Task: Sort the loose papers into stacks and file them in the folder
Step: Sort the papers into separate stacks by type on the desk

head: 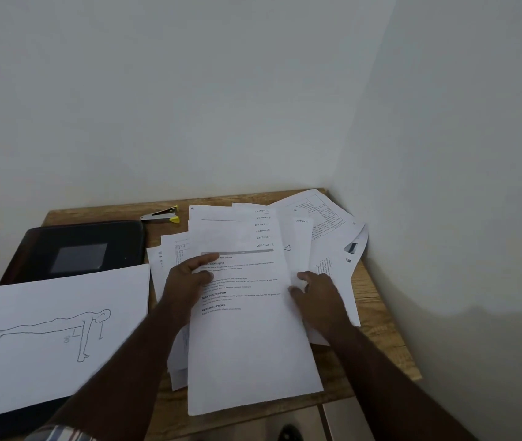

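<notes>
The left hand (pixel 189 275) pinches the top sheet (pixel 247 313) of the messy papers (pixel 326 237) right of the black folder (pixel 75 249) on the counter (pixel 383 338), probably to lift it, while the right hand (pixel 313 294) pinches its other edge

- The small wooden table (pixel 377 300) fits into the corner where two walls meet.
- A spread heap of printed white paper sheets (pixel 326 237) covers its right half, reaching the far right corner.
- A black rectangular folder (pixel 72 249) lies at the left edge.
- A white sheet with a line drawing of a push-up figure (pixel 46 332) lies on the folder's near part.
- A small metal stapler with yellow tips (pixel 161 214) lies at the far edge, between folder and heap.
</notes>
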